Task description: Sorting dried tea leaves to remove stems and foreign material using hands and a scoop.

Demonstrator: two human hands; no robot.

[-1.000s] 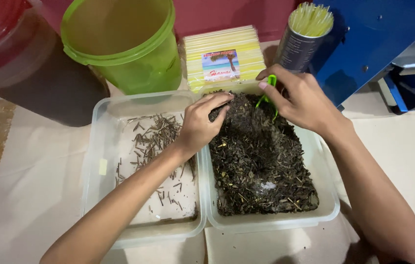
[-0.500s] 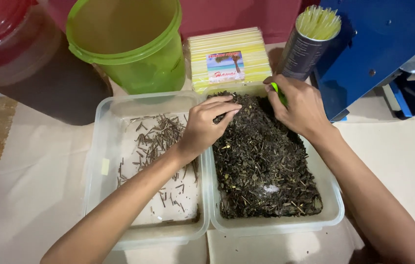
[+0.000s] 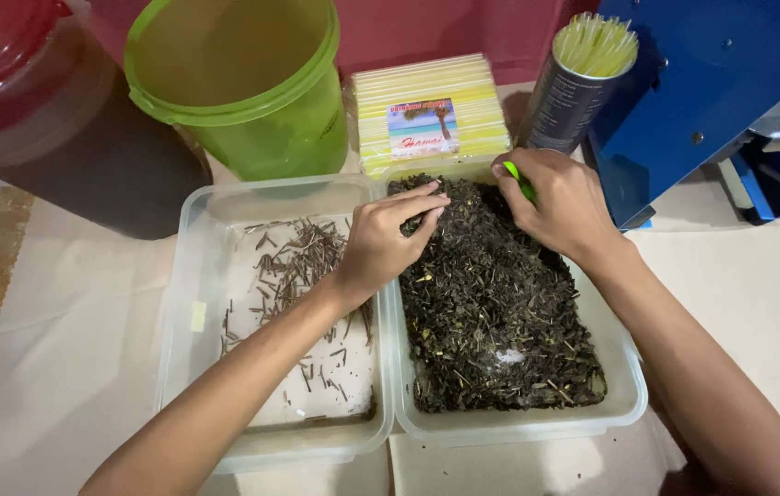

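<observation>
Two clear plastic tubs sit side by side. The right tub [image 3: 624,409] is full of dark dried leaves [image 3: 491,312]; the left tub [image 3: 188,266] holds scattered thin brown stems [image 3: 293,266]. My left hand [image 3: 390,239] reaches over the shared rims, fingertips pinched in the leaves at the far end. At the right tub's far rim, my right hand [image 3: 555,202] is closed around a small bright green tool [image 3: 519,180], mostly hidden in the fist.
Behind the tubs stand a green plastic bucket [image 3: 243,92], a flat pack of yellow straws [image 3: 431,115] and a dark can of yellow straws [image 3: 578,83]. A blue machine [image 3: 721,83] is at the right, a red-lidded container [image 3: 4,64] at the left.
My right hand has drawn back towards the far rim and closed tighter on the green tool. My left hand stays pinching in the leaves. The view has tilted slightly.
</observation>
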